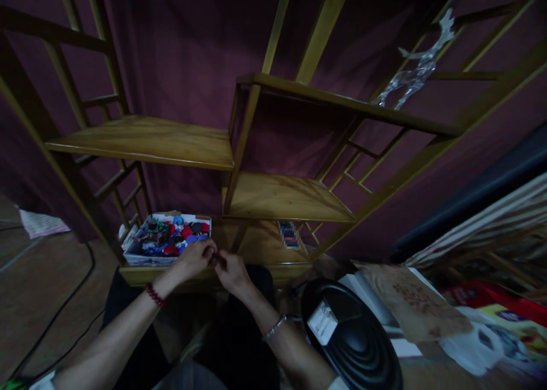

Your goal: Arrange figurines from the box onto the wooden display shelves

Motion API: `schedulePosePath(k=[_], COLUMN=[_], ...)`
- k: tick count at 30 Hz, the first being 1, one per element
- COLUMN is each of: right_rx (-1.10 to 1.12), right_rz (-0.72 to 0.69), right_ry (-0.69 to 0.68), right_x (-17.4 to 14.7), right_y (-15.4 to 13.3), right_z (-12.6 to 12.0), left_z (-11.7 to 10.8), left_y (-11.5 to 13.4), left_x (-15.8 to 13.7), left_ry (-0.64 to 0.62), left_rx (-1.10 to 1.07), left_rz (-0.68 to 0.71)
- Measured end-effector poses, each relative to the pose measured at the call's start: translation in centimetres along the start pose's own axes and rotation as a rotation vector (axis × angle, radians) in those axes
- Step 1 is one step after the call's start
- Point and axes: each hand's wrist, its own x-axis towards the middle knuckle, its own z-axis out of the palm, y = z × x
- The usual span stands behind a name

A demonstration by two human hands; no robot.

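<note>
My left hand [197,259] and my right hand [231,270] meet fingertip to fingertip just past the right front corner of a box. Both hands are closed in a pinch. Whatever lies between the fingers is too small and dark to name. The shallow box [145,260], pale-sided, sits on the lowest shelf, filled with a jumble of small red, blue, black and green pieces [182,233]. A dark red bead bracelet [154,295] circles my left wrist, and a silver bracelet [277,325] my right.
A wooden shelf unit [145,139] stands before me. It bears a clear deer figurine [416,74] up high and a dark, pixelated rectangular item [289,234] below. At right are a round black ribbed object [354,339], brown paper [410,299] and plastic bags [474,339]. Cables [88,267] run along the left floor.
</note>
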Motion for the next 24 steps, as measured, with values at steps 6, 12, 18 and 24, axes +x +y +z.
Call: schedulePosePath(k=[6,12,18,24], right_rx=[0.017,-0.127,-0.327,-0.417], right_rz=[0.054,0.028,-0.018,-0.103], right_ry=[-0.039,-0.048,-0.036,-0.062], right_x=[1.8,3.8,6.1,7.1], right_y=[0.9,1.3,0.8,1.9], right_z=[4.2,7.3,9.2,10.3], left_z=[1.3,0.8,1.2,1.2], left_y=[-3.9,-6.7,-10.9,-14.4], left_x=[0.4,0.5,1.5,1.8], left_ry=[0.011,0.125,0.532,0.642], left_rx=[0.058,0.187,0.468,0.544], left_rz=[-0.138,-0.168,-0.153,-0.325])
